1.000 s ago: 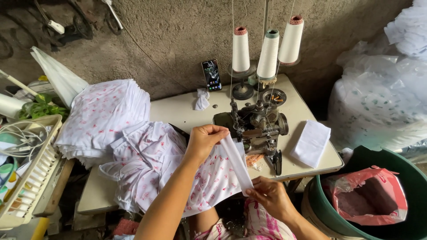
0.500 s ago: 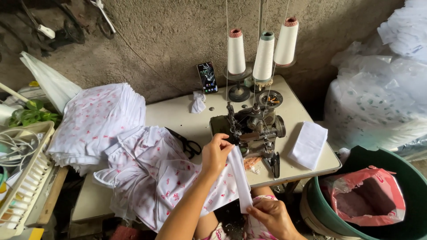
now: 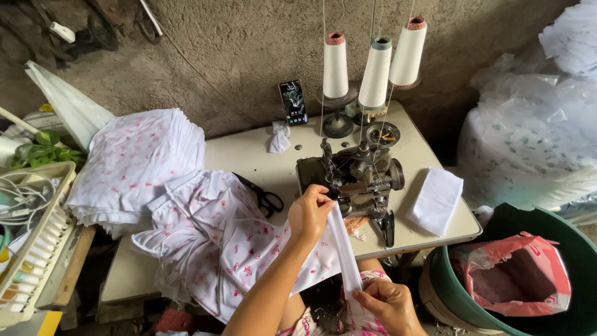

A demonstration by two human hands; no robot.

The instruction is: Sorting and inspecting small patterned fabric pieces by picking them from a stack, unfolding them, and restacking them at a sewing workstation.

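Centrally, low in the frame, a white fabric strip (image 3: pixel 346 252) runs taut on a diagonal between both hands. Left hand (image 3: pixel 309 211) pinches its upper end, fingers closed on it, right at the front of the sewing machine (image 3: pixel 351 177). Right hand (image 3: pixel 388 303), bottom centre-right, has fingers curled shut around the strip's lower end, over the person's lap. The strip joins a white garment with red print (image 3: pixel 217 249) that drapes off the table's front edge, lower left of centre.

Sewing machine sits mid-frame on the pale table (image 3: pixel 249 155), dark metal. Black scissors (image 3: pixel 264 198) lie just left of it, partly under the garment's edge. Behind the machine, upper centre, three thread cones (image 3: pixel 376 71) stand on a holder, threads going straight up. A phone (image 3: pixel 293 102) leans against the rough wall, and a small white scrap (image 3: pixel 279 137) lies just below it.

Left of centre, a stack of the same printed white fabric (image 3: pixel 140 162) sits on the table's left end. A folded white cloth piece (image 3: pixel 435 199) lies on the table's right end. Lower right, a green tub (image 3: pixel 547 249) holds a pink plastic bag (image 3: pixel 513 274). Far right, big clear bags stuffed with fabric (image 3: pixel 528 143). Far left, a cream plastic basket (image 3: pixel 37 249) with white cables.
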